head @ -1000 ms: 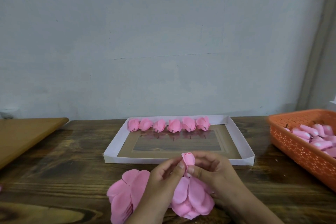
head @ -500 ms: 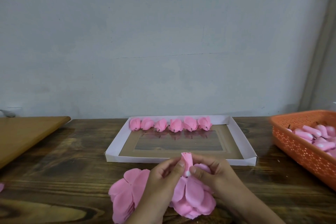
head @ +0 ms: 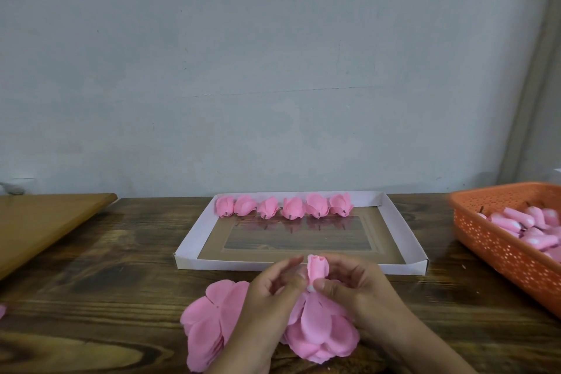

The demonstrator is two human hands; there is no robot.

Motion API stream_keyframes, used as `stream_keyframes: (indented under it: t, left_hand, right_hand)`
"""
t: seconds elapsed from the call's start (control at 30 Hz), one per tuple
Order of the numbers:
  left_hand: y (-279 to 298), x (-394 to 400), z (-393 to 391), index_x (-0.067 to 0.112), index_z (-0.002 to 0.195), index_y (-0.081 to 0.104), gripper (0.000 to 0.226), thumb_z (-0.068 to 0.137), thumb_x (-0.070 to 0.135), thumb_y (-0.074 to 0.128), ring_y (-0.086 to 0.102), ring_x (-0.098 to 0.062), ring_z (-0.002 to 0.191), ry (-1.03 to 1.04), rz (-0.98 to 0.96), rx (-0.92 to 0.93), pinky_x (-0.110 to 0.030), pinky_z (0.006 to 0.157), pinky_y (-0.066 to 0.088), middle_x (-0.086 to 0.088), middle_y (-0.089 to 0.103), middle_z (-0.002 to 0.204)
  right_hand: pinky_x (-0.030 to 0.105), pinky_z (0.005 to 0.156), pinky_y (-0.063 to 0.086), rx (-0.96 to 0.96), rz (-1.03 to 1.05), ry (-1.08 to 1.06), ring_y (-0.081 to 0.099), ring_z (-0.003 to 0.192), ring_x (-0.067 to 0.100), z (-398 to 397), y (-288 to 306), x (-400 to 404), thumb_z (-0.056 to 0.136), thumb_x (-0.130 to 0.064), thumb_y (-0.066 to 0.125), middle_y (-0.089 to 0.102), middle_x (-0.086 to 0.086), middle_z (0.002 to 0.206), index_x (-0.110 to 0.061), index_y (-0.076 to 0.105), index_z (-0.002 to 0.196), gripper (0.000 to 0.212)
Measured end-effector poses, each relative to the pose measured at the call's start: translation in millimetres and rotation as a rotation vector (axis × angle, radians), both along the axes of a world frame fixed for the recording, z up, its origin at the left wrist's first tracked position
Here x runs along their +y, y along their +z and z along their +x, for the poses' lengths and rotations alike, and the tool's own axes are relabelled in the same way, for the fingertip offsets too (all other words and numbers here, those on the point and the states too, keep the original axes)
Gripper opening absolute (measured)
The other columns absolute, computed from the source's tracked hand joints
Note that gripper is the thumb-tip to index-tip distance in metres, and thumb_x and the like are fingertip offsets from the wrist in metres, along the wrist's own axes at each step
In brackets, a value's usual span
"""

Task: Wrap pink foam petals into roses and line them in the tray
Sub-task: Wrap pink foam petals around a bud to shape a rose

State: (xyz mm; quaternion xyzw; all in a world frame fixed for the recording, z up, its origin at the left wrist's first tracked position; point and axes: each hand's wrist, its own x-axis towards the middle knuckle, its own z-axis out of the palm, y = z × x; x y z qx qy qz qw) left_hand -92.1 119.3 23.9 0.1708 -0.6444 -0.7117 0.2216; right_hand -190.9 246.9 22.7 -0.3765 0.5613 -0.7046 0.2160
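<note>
A: Fingers first. What are they holding?

B: The left hand (head: 267, 291) and right hand (head: 352, 288) meet at the base of a pink bud (head: 317, 267). The thumb and forefinger of each hand pinch narrow around it, where a small white spot shows. The bud stands upright above the fingertips, rolled tight at the top.

A: Other fingers?

B: The left hand's remaining fingers are raised and loosely spread. The right hand's curl behind the bud.

A: Below the fingers?

B: The loose petals (head: 321, 331) of the same flower hang down from the pinch and fan out under both hands, touching the table (head: 121, 282). A stack of flat petal sheets (head: 209, 322) lies just left of the left hand, partly hidden by its wrist.

A: Beyond the fingertips?

B: The white tray (head: 194, 240) sits just past them, its near wall close behind the bud. Six finished roses (head: 283, 206) stand in one row along the tray's far wall, side by side, stems pointing toward the hands.

A: Further out?

B: An orange basket (head: 501, 249) sits well to the right of the right hand, with pink bud cores (head: 522, 222) piled inside. A wooden board (head: 39, 222) lies far left. A grey wall (head: 273, 70) runs behind everything.
</note>
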Motion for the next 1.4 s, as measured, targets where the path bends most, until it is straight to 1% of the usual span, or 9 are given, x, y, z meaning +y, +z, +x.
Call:
stream_keyframes:
  t: [0.2,0.37,0.5,0.67,0.87,1.03,1.13,1.27,1.4]
  left_hand:
    - [0.7,-0.7,2.1,0.006,0.116,0.071,0.026,0.09,0.007,0.073,0.071,-0.035,0.109,-0.022,0.167,-0.032,-0.056,0.103,0.051,-0.019,0.075,0.11]
    - [4.3,-0.6,4.4,0.0,0.114,0.066,0.026,0.092,-0.011,0.06,0.071,-0.04,0.104,0.009,0.34,-0.001,-0.037,0.07,0.064,-0.029,0.068,0.116]
    - [7.8,-1.0,3.8,-0.003,0.114,0.064,0.025,0.092,-0.013,0.059,0.068,-0.044,0.11,0.035,0.407,0.025,-0.033,0.064,0.064,-0.033,0.065,0.12]
    - [2.1,-4.0,3.1,0.0,0.106,0.069,0.02,0.09,-0.011,0.065,0.07,-0.04,0.107,0.156,0.358,-0.003,-0.028,0.062,0.063,-0.028,0.066,0.119]
    - [-4.1,-7.6,-0.7,0.003,0.101,0.074,0.02,0.082,-0.002,0.079,0.074,-0.029,0.079,0.224,0.212,0.0,-0.035,0.064,0.062,-0.023,0.075,0.096]
    - [0.4,-1.0,-2.6,0.003,0.091,0.074,0.005,0.091,0.001,0.069,0.07,-0.017,0.065,0.179,0.248,0.046,-0.027,0.055,0.058,-0.011,0.075,0.076]
    - [5.5,1.9,-2.6,0.002,0.084,0.074,0.019,0.097,0.005,0.06,0.066,-0.016,0.058,0.12,0.324,0.074,-0.024,0.05,0.054,-0.015,0.072,0.076]
    - [5.9,-1.5,-0.9,-0.001,0.093,0.069,0.029,0.092,-0.019,0.047,0.065,-0.023,0.059,0.078,0.334,0.094,-0.028,0.052,0.053,-0.02,0.074,0.083]
    - [-0.3,-1.4,-0.3,0.006,0.093,0.072,0.03,0.085,-0.021,0.063,0.068,-0.02,0.064,0.086,0.186,0.088,-0.031,0.061,0.056,-0.012,0.077,0.083]
  right_hand:
    - [0.032,0.078,0.055,-0.041,-0.008,-0.081,0.072,0.09,0.024,-3.3,-2.8,-0.5,0.077,-0.012,0.074,0.076,0.016,0.097,-0.015,0.076,0.1,0.023]
    - [0.03,0.072,0.056,-0.061,-0.021,-0.15,0.072,0.085,0.025,-5.2,-1.3,0.8,0.084,0.008,0.07,0.076,0.018,0.093,0.001,0.07,0.1,0.017]
    - [0.032,0.074,0.055,-0.07,-0.023,-0.197,0.071,0.087,0.026,-5.2,0.7,1.8,0.084,0.008,0.07,0.076,0.018,0.094,0.006,0.067,0.102,0.019]
    - [0.033,0.073,0.053,-0.027,-0.004,-0.147,0.069,0.084,0.024,-2.1,2.1,3.9,0.079,0.002,0.078,0.075,0.017,0.091,-0.001,0.069,0.099,0.021]
    - [0.041,0.081,0.056,0.083,0.098,-0.124,0.072,0.088,0.025,1.4,-1.0,1.8,0.077,-0.009,0.079,0.076,0.011,0.093,-0.014,0.073,0.092,0.018]
    - [0.031,0.076,0.058,0.121,0.15,-0.172,0.073,0.087,0.024,-0.6,-3.8,0.3,0.08,-0.002,0.078,0.077,0.007,0.09,-0.015,0.072,0.093,0.019]
    - [0.035,0.08,0.059,0.116,0.154,-0.188,0.073,0.088,0.023,-1.0,-2.4,0.2,0.081,-0.002,0.078,0.077,0.006,0.09,-0.015,0.073,0.095,0.019]
    - [0.046,0.086,0.056,0.066,0.132,-0.198,0.073,0.09,0.027,-0.5,-1.0,-0.2,0.081,-0.001,0.077,0.077,0.008,0.092,-0.013,0.073,0.099,0.022]
    - [0.053,0.088,0.054,0.013,0.097,-0.196,0.072,0.091,0.032,0.0,-0.9,-1.1,0.079,0.0,0.079,0.077,0.013,0.093,-0.01,0.072,0.101,0.025]
